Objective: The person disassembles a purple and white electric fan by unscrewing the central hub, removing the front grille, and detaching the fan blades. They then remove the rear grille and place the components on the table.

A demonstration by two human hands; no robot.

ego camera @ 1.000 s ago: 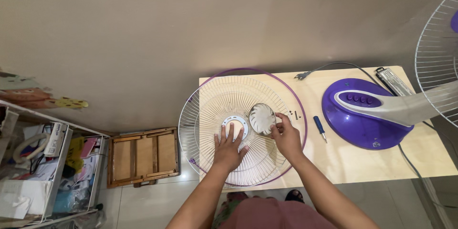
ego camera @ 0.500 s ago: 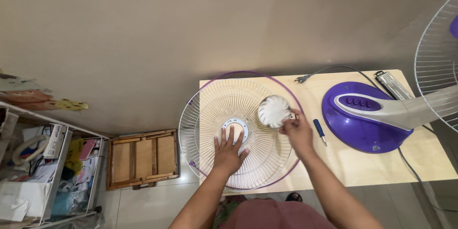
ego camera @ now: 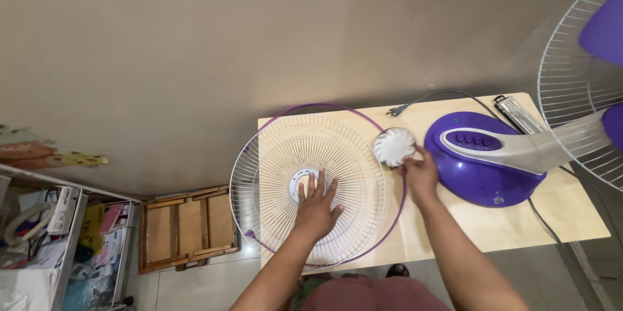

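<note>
A home room: tiled floor (ego camera: 195, 282), cluttered wire shelf (ego camera: 58, 246) (household odds), folding wooden stool (ego camera: 185, 227).

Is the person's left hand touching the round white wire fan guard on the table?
Touching. The head view shows the left hand lying flat, fingers spread, on the white wire fan guard beside its centre ring.

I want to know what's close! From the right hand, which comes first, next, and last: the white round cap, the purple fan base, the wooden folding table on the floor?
1. white round cap, held in the right hand.
2. purple fan base, just to its right.
3. wooden folding table, far left on the floor.
</note>
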